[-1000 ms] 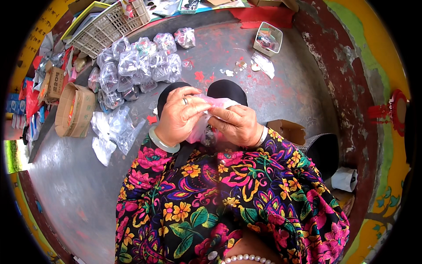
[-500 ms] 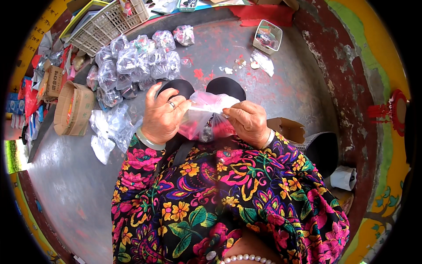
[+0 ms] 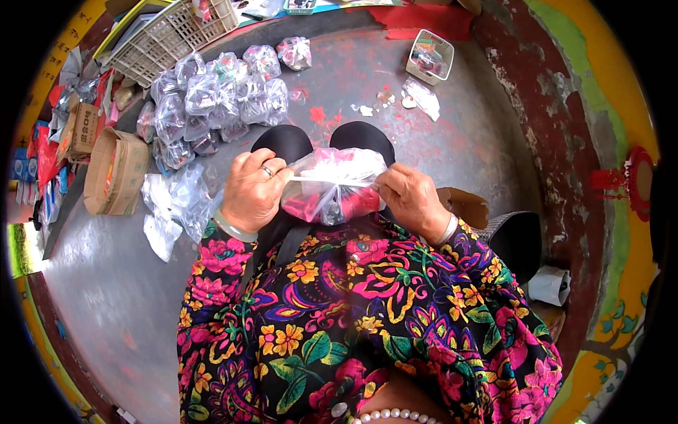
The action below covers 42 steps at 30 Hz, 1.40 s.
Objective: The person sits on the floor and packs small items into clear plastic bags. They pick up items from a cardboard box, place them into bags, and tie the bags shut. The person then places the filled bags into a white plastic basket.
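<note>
A clear plastic bag (image 3: 333, 201) with pink and white contents sits at my lap, just in front of my knees. My left hand (image 3: 256, 189) pinches one twisted end of the bag, and my right hand (image 3: 415, 201) pinches the opposite end. Between them the plastic is drawn taut, gathered in a knot at the middle. What exactly lies inside the bag cannot be made out through the film.
Several filled clear bags (image 3: 226, 99) are piled on the floor at the far left. Beside them are loose empty plastic bags (image 3: 185, 201), an open cardboard box (image 3: 121, 173) and a large crate (image 3: 169, 41). A small basket (image 3: 441, 51) stands far right; another carton (image 3: 466, 205) is beside my right arm.
My hands have moved apart, pulling the bag's ends outward and tightening the knot. The raised fingers of my left hand have curled in.
</note>
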Each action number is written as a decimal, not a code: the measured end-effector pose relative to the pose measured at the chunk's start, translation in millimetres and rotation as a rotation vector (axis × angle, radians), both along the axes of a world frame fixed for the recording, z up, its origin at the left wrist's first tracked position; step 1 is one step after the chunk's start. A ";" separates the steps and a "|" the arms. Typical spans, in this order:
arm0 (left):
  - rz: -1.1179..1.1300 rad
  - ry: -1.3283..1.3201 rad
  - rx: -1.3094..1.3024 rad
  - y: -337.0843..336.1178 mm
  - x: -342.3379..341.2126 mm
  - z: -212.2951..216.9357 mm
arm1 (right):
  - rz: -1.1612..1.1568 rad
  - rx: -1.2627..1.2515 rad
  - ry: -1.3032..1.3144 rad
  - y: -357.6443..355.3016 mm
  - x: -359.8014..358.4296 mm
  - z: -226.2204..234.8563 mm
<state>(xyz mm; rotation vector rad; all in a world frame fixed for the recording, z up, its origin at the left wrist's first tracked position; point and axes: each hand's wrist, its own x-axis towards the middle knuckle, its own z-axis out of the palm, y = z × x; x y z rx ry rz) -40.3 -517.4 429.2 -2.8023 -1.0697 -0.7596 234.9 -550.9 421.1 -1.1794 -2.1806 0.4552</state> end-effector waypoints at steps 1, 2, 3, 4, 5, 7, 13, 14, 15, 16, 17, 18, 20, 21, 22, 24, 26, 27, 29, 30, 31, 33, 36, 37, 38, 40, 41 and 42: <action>-0.004 -0.024 -0.088 -0.6 -0.3 5.5 | -0.003 -0.074 -0.009 2.6 -0.6 5.3; -0.009 -0.048 -0.176 -1.0 -0.3 11.0 | 0.051 -0.089 0.071 6.7 -2.7 9.2; -0.050 -0.084 -0.287 -1.6 0.0 17.3 | 0.107 -0.101 0.154 11.5 -7.2 12.6; -0.091 -0.121 -0.399 -2.3 0.8 23.6 | 0.162 -0.113 0.237 14.2 -11.6 16.7; -0.131 -0.158 -0.510 -3.1 1.7 26.6 | 0.192 -0.334 0.336 13.8 -15.8 23.7; -0.242 -0.400 -0.791 -2.0 4.7 28.8 | 0.254 -0.768 0.531 13.0 -23.9 38.4; -0.323 -1.439 -1.630 -14.0 30.1 3.1 | 0.346 -1.013 0.760 12.4 -33.6 31.6; -0.340 -1.495 -1.607 -16.2 32.6 -3.3 | 0.339 -0.999 0.764 12.5 -33.4 28.5; -0.361 -1.487 -1.611 -17.0 34.1 -2.8 | 0.327 -0.988 0.765 11.7 -33.0 26.9; -0.382 -1.478 -1.615 -17.2 35.4 -0.6 | 0.322 -0.984 0.723 10.1 -32.6 30.2; -0.402 -1.470 -1.619 -17.9 36.9 2.3 | 0.318 -0.980 0.682 7.9 -32.5 36.4; -0.331 -1.450 -1.546 -19.6 40.5 7.6 | 0.321 -0.973 0.644 7.0 -32.8 40.2; -0.329 -1.455 -1.539 -22.2 39.0 9.7 | 0.283 -0.974 0.645 5.4 -33.9 40.5; -0.348 -1.451 -1.548 -20.9 42.1 10.9 | 0.244 -0.966 0.644 4.4 -31.2 42.4; -0.293 -1.477 -1.552 -23.1 45.1 11.9 | 0.217 -0.944 0.679 3.2 -29.0 36.9; -0.405 -1.404 -1.539 -21.5 47.8 6.2 | 0.183 -0.938 0.740 0.3 -28.8 31.8; -0.418 -1.238 -1.489 -22.4 53.8 5.0 | 0.127 -0.877 0.710 -0.1 -25.2 23.9; -0.394 -1.107 -1.397 -24.1 53.9 4.0 | 0.107 -0.903 0.737 0.1 -26.4 19.5; -0.349 -0.850 -1.208 -24.7 52.9 -0.1 | 0.060 -0.953 0.793 -0.6 -26.8 14.6; -0.284 -0.782 -1.178 -26.8 50.3 -0.9 | 0.012 -1.018 0.792 -1.9 -26.9 20.5; -0.281 -0.729 -1.101 -27.2 49.1 -0.8 | -0.017 -1.017 0.796 -2.1 -27.2 21.9; -0.282 -0.626 -0.949 -26.9 48.4 -0.6 | -0.080 -1.012 0.804 -2.7 -27.4 23.4; -0.272 -0.603 -0.910 -27.4 48.9 -2.2 | -0.142 -1.182 0.999 -3.8 -21.3 9.1; -0.275 -0.605 -0.908 -26.9 50.3 -3.5 | -0.156 -1.176 1.047 -3.3 -20.7 8.0; -0.258 -0.574 -0.842 -26.4 53.5 -3.6 | -0.168 -1.170 1.096 -2.6 -21.6 7.4; -0.144 -0.471 -0.776 -25.6 59.4 -1.3 | -0.068 -1.053 1.068 -0.2 -23.3 16.6; -0.087 -0.421 -0.742 -24.6 62.3 -0.2 | 0.033 -0.893 0.887 -0.7 -21.0 28.1; -0.109 -0.422 -0.712 -24.4 65.1 -1.0 | 0.146 -0.495 0.727 3.6 -23.9 22.7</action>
